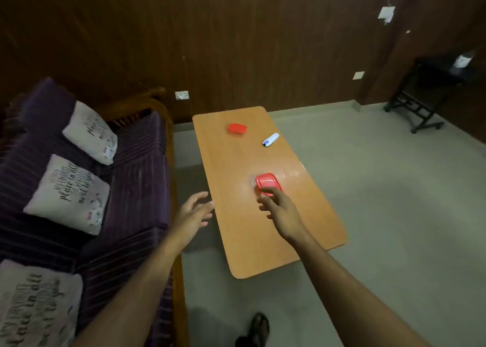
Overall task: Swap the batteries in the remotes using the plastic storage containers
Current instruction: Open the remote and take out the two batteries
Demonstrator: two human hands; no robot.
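On the wooden table [263,241] a red plastic container [267,182] stands near the middle. My right hand [280,208] reaches over the table and its fingertips touch the container's near end. A second red container [237,128] sits at the far end of the table. A white remote [271,139] with a dark blue end lies to its right. My left hand [193,212] hovers with spread fingers just off the table's left edge and holds nothing.
A purple striped sofa [126,188] with printed cushions [69,194] runs along the table's left side, close to it. Grey floor [394,215] lies to the right. A black stand [426,96] is at the far right wall. A sandalled foot [259,328] shows below.
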